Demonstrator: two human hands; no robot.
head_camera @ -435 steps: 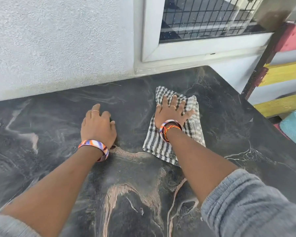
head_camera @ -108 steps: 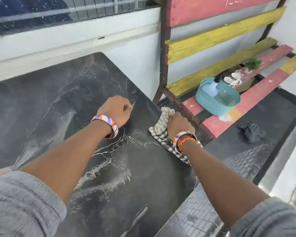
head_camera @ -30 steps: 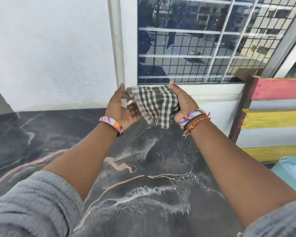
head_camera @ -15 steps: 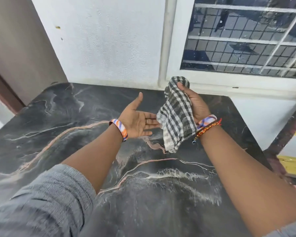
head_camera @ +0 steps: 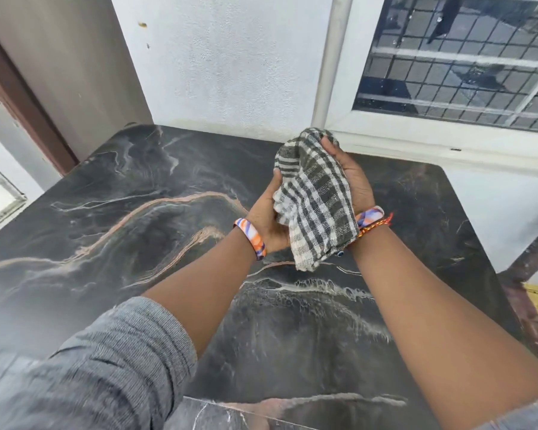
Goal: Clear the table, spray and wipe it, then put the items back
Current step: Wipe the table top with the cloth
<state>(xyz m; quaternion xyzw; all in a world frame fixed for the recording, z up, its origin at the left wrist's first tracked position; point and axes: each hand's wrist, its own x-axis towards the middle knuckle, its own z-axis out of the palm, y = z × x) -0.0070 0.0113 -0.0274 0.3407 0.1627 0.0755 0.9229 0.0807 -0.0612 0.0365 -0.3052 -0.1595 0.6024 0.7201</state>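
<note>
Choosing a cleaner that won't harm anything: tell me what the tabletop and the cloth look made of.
Tabletop: looks like polished black marble or a marble-print laminate; pale and pinkish veins run across a faintly glossy surface, and the picture can't settle which.
Cloth: woven fabric, probably cotton, matte; a dark and white check with visible weave, hanging limp in soft folds between both hands.

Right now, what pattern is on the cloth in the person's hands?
The cloth has a dark grey and white check, clearest in the head view.
</note>
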